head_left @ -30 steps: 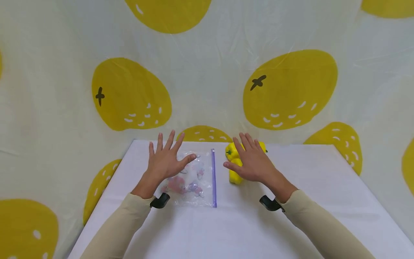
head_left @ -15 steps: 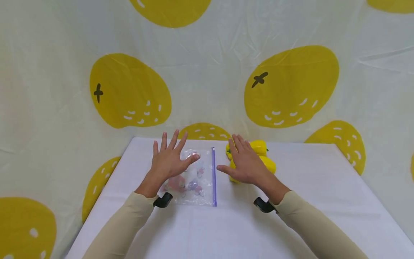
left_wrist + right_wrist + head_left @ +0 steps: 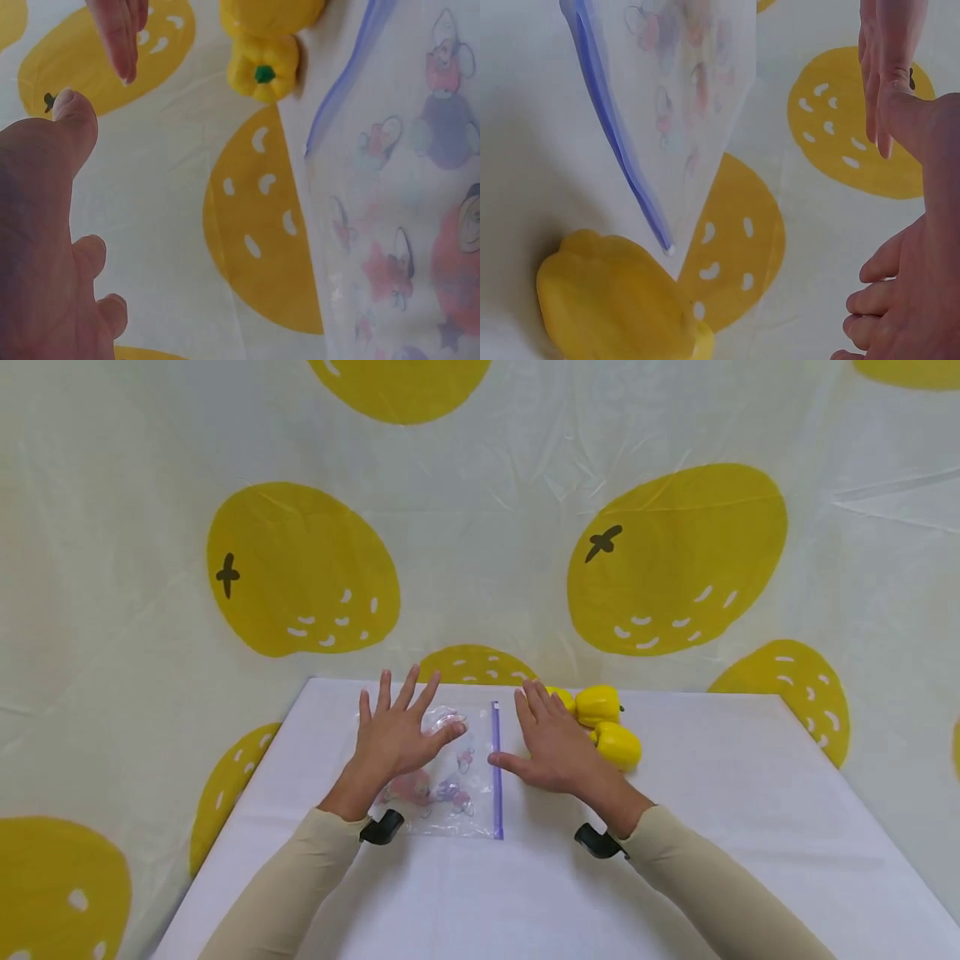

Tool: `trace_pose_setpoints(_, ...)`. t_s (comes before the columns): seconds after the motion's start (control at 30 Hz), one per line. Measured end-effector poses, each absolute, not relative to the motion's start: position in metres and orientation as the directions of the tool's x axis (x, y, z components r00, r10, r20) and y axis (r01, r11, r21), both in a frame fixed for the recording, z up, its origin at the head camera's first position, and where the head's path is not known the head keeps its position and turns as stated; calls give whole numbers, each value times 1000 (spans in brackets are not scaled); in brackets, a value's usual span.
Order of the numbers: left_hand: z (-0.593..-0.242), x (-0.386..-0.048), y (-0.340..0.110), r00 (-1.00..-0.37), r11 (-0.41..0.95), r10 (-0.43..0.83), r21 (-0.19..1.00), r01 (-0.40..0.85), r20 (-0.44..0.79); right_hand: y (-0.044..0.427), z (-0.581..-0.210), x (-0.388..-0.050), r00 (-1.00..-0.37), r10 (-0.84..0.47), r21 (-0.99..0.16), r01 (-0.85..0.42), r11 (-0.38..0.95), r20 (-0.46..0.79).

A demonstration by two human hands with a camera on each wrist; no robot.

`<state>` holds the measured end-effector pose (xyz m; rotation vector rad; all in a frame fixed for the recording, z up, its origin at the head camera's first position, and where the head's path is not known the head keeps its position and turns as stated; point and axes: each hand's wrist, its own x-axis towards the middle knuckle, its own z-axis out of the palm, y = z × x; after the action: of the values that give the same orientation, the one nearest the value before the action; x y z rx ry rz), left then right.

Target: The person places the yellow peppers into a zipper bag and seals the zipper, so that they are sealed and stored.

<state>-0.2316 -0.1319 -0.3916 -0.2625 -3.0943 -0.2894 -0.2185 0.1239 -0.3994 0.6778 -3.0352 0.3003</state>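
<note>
In the head view my left hand [image 3: 396, 742] is held above a clear zip bag [image 3: 480, 814] with a purple slider strip and pink and blue cartoon prints, its fingers spread and straight. My right hand [image 3: 557, 745] has moved close to the strip, fingers straight and thumb pointing toward the bag. Neither hand grips anything. Three yellow bell peppers lie behind and beside the right hand: one pepper [image 3: 598, 705] at the back, another pepper [image 3: 619, 747] nearer, and a third pepper [image 3: 561, 697] partly hidden by the fingers. The right wrist view shows a pepper [image 3: 611, 300] close below.
The bag and peppers lie on a white-covered table [image 3: 720, 827]. Behind it hangs a pale curtain [image 3: 480, 543] printed with large yellow fruit. Dark wrist cameras sit at both cuffs, the left camera [image 3: 382, 827] and the right camera [image 3: 597, 841].
My right hand has moved left, from over the peppers toward the bag's strip, uncovering more of the peppers. My left hand has shifted slightly right. Bag and peppers have stayed put.
</note>
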Motion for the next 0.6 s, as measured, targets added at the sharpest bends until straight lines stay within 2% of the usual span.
trace_pose_setpoints(0.4,-402,-232,-128,-986,973,164,163,163,10,111,-410,-218,-892,-452,-191,-448,873,25)
trace_pose_setpoints(0.6,-420,-231,-125,-986,971,169,175,164,-15,106,-420,-214,-895,-445,-200,-432,879,-20)
